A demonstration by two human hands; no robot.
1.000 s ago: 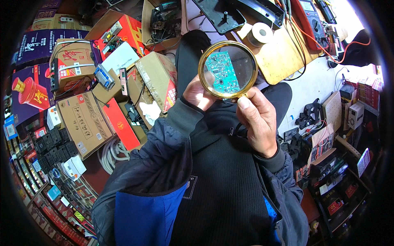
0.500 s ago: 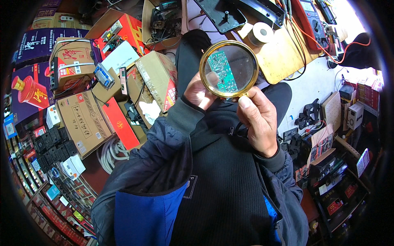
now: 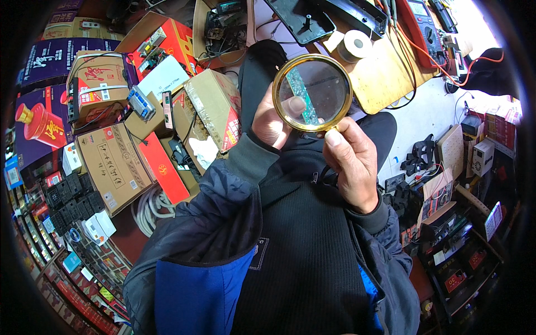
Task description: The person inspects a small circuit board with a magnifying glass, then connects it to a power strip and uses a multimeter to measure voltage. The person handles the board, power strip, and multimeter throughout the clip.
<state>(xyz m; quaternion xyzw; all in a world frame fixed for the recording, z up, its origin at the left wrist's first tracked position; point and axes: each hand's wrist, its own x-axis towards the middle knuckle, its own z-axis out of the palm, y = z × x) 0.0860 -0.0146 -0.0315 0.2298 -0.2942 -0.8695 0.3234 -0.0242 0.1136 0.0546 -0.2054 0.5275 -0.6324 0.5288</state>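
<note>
- Right hand [image 3: 352, 162] is up in front of the chest, fingers wrapped round the short handle of the magnifier [image 3: 312, 92], thumb tip pressed right at the base of the brass rim.
- Left hand [image 3: 273, 120] sits just behind and left of the lens, fingers pinched on a green board [image 3: 298, 97]; one fingertip shows through the glass, touching the board.
- The board stands edge-on and tilted, a thin green strip seen through the lens, running from the upper left of the glass down toward the right thumb.
- The two hands are close together, almost touching below the rim.
- Beyond the fingertips: a wooden board [image 3: 385, 72] with a tape roll [image 3: 353, 46] near its left edge, and a red meter [image 3: 421, 22] further out with orange leads.
- Left of the left hand, tight quarters: cardboard boxes [image 3: 209, 106] stacked close, a white cable coil [image 3: 151, 206] lower down.
- Right of the right hand there is open white floor [image 3: 430, 117], then shelves [image 3: 463, 262] crowded with small parts.
- Below the wrists, only the dark jacket [image 3: 290, 251].
</note>
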